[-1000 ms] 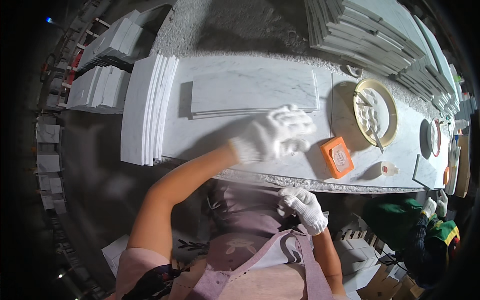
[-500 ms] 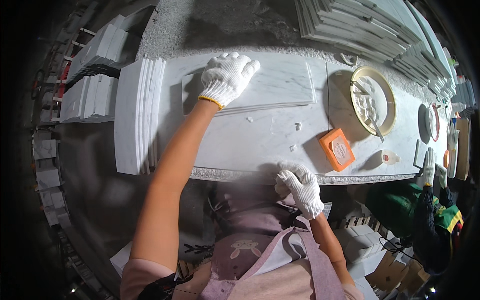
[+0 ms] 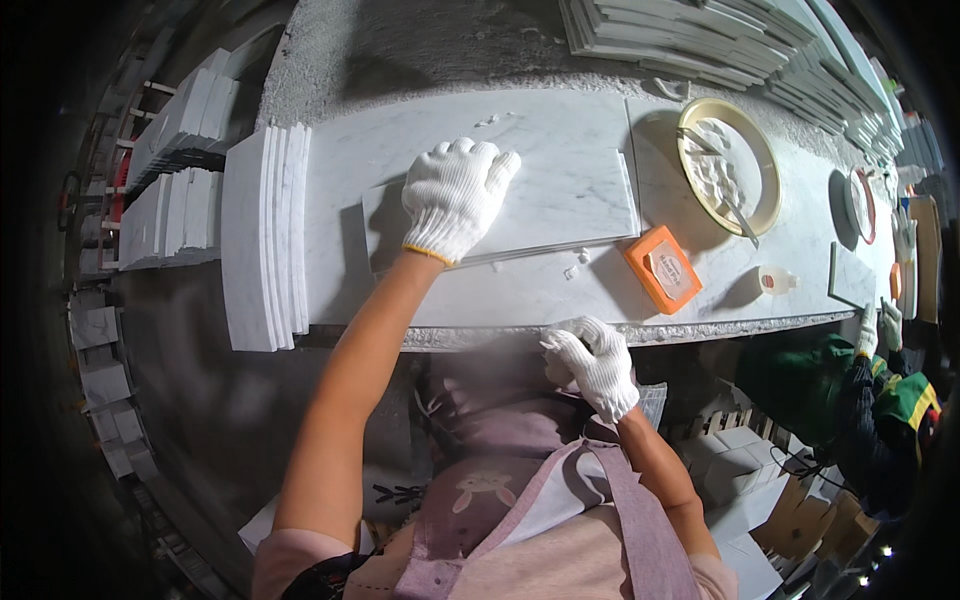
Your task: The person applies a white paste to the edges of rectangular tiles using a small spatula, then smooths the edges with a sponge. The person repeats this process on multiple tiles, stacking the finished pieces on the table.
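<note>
My left hand [image 3: 458,198], in a white knit glove, lies over a grey-veined marble tile [image 3: 565,205] on the marble-topped bench [image 3: 400,318]. Its fingers bend over the tile's far edge and its thumb points off to the right. A double line along the near edge suggests another thin slab underneath. My right hand [image 3: 592,368], also gloved, hovers at the bench's front edge with fingers curled in; whatever it may hold is hidden. White crumbs [image 3: 575,268] lie by the tile's near edge. An orange box [image 3: 664,270] sits right of the tile.
Upright marble slabs [image 3: 265,235] stand at the left end. Beyond the box are a cream bowl [image 3: 770,180] of white paste with tools and a small bottle [image 3: 774,281]. Stacked slabs [image 3: 690,45] fill the back right. A co-worker [image 3: 850,410] is at far right.
The tile has slid toward me under my left hand, uncovering crumbs behind it and closing in on the orange box. My right hand stays curled near the edge. The whole view has shifted slightly.
</note>
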The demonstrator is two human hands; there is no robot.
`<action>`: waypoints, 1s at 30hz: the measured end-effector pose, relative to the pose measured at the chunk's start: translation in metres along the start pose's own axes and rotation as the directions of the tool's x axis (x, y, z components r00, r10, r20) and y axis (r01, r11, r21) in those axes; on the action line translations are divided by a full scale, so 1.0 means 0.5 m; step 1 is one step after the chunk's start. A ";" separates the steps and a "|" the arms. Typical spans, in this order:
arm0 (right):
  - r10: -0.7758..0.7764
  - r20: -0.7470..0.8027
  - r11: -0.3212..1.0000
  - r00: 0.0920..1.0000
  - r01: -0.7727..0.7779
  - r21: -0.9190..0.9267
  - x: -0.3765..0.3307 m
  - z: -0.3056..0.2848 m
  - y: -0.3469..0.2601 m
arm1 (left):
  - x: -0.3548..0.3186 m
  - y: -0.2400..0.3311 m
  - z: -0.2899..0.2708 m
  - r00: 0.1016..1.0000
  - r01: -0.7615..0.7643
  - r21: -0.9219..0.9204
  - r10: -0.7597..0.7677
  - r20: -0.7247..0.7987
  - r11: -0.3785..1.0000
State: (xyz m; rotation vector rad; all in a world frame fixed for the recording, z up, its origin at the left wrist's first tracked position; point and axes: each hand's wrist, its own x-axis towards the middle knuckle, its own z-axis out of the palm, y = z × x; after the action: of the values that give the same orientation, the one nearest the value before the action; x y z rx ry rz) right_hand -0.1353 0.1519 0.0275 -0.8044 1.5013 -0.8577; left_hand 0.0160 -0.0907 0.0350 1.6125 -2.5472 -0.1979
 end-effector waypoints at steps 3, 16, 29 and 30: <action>-0.004 -0.184 0.981 0.983 0.039 0.188 -0.043 -0.027 0.035 | -0.034 0.004 0.006 0.933 -0.223 0.042 0.226 -0.279 0.974; -0.303 -0.941 0.879 0.148 0.424 -0.216 -0.044 -0.326 0.144 | -0.280 -0.079 0.007 0.933 -0.244 0.156 0.275 -0.232 0.957; -0.324 -0.919 0.943 0.226 -0.004 -0.333 0.036 -0.371 0.140 | -0.415 -0.005 -0.023 0.879 -0.252 -0.311 0.083 -0.469 0.916; -0.315 -0.922 0.948 0.227 0.033 -0.316 0.039 -0.375 0.140 | -0.423 0.022 -0.022 0.913 -0.288 -0.293 0.169 -0.371 0.912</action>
State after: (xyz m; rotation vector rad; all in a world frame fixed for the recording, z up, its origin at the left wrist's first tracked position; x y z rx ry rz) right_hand -0.3252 0.1834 -0.0316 -0.5784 2.7294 -1.5504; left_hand 0.0982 0.1046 0.0410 1.0965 -2.2585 -0.2928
